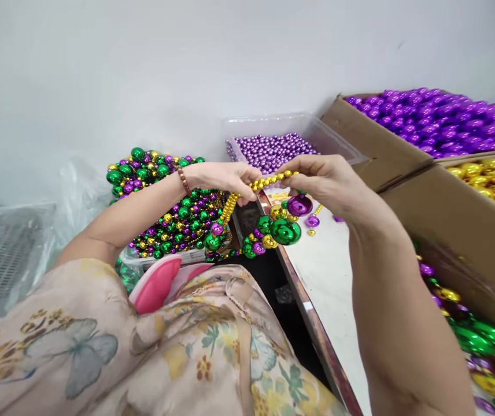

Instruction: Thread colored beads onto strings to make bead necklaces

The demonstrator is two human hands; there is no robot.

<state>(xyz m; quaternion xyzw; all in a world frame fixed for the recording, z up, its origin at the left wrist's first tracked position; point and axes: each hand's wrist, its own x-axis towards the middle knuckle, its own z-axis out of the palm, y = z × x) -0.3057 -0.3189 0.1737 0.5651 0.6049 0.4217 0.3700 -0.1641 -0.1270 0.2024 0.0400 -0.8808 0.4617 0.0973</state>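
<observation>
Gold beads (268, 182); in both grips (333, 184)

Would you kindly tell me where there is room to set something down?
A bare strip of white tabletop shows between its reddish-brown edge and the right forearm. It is crowded at the far end, where the held bead strand hangs in front, and beyond the forearm, where multicoloured beads lie beside a cardboard box.

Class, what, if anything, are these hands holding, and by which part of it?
A gold bead strand, held at two places along its length by the left hand and the right hand, part showing between them.
</observation>
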